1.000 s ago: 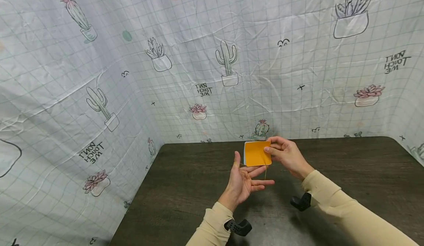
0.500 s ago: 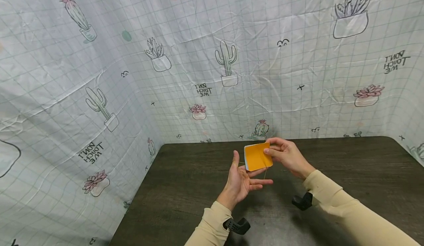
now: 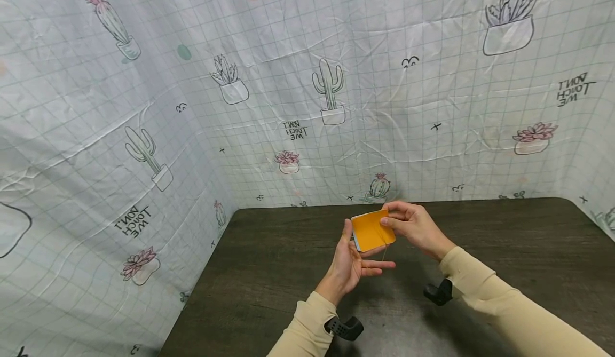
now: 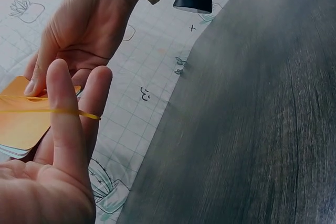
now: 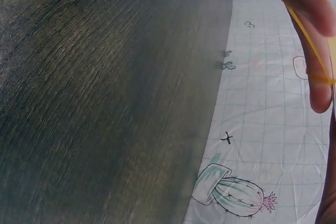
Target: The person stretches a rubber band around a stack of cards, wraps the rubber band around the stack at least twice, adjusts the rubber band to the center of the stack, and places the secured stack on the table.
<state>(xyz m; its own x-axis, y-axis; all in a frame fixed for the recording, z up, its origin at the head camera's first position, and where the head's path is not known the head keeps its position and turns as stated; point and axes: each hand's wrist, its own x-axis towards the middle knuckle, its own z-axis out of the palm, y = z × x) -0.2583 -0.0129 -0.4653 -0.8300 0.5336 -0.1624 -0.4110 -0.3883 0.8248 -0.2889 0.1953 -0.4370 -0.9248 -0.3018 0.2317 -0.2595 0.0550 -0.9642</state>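
Note:
A small square stack of cards point(image 3: 369, 232), orange on top with pale blue-white layers at its edge, is held above the table. My right hand point(image 3: 419, 231) pinches its right side, thumb on the orange face. Palm up, my left hand point(image 3: 347, 265) lies below and left, fingers extended, the thumb near the stack's left edge. A thin yellow rubber band point(image 4: 86, 114) runs across the orange face and loops over two left fingers in the left wrist view. The right wrist view shows the stretched band point(image 5: 307, 30) beside fingers; most of the stack is cut off there.
The dark wood-grain table point(image 3: 259, 271) spreads beneath both hands. A pale gridded cloth point(image 3: 269, 79) with cactus prints hangs along its back and left sides. Each sleeved wrist carries a black device, one on the left wrist point(image 3: 343, 328) and one on the right wrist point(image 3: 438, 293).
The stack has tilted and moved slightly down and left toward my left palm. My left thumb, earlier apart from the stack, is now close against its left edge. The right-hand pinch stays.

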